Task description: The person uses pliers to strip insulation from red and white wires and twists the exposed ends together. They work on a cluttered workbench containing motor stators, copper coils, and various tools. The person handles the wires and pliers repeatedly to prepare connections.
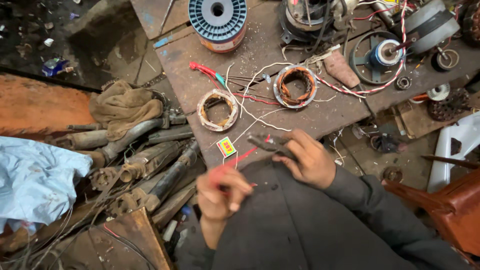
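Your left hand [220, 192] is curled shut, pinching a red wire [239, 159] between thumb and fingers, just off the near edge of the workbench [320, 117]. Your right hand [310, 159] is closed around a pair of dark pliers [270, 143], whose tip lies over the near edge of the bench and meets the red wire there.

The workbench is made of worn, rust-brown wooden planks, scratched and dusted with white flecks. Near its near left corner lies a small matchbox [226, 147], green and red with a yellow face. Towards the middle sit two wound stator cores: one [217, 109] wrapped in pale tape on the left, the other [295, 86] showing copper windings on the right. Loose white and red leads trail between them. At the far edge stands a blue spool of copper wire [218, 22], and to the far right a pulley wheel [375, 56] among motor parts.

Left of the bench, a heap of greasy metal shafts [150, 160] lies on the floor under a brown rag [122, 107], with a light blue cloth [35, 180] beside it. A reddish chair [450, 205] stands at your right.
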